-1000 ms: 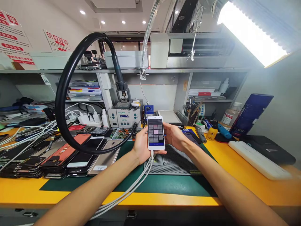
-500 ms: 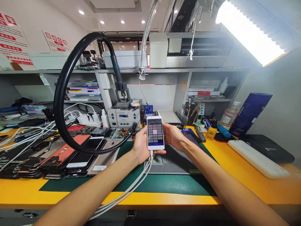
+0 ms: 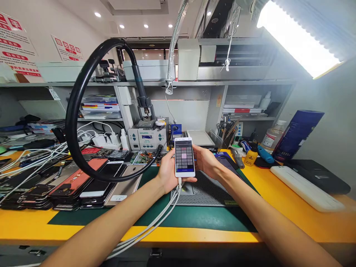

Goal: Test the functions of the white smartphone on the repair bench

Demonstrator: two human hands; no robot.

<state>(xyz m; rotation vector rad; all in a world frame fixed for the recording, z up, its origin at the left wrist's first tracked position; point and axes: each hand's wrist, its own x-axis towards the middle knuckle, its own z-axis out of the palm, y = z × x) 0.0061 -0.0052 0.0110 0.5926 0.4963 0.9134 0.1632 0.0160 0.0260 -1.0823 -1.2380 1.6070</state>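
Observation:
A white smartphone (image 3: 185,157) is held upright over the bench, its screen lit with a grid of boxes. My left hand (image 3: 167,170) is closed around its left side and underside, with fingertips showing below the right corner. On the other side, my right hand (image 3: 206,160) is at the phone's right edge; its fingertips are hidden behind the phone. A white charging cable (image 3: 180,182) is plugged into the bottom edge and runs down toward the bench's front with other white cables. Below the hands lies a perforated grey plate (image 3: 210,193) on the green mat (image 3: 200,218).
Stacked phones and phone parts (image 3: 101,181) fill the left. Behind them stands a hot-air station (image 3: 148,138), its thick black hose (image 3: 71,107) looping over the left side. A yellow bottle (image 3: 250,157), a white power bank-like slab (image 3: 306,188) and a bright lamp (image 3: 297,37) are at right.
The view has shifted very slightly, so everything appears a few pixels further right. Both hands keep the same hold on the phone, and its screen looks the same.

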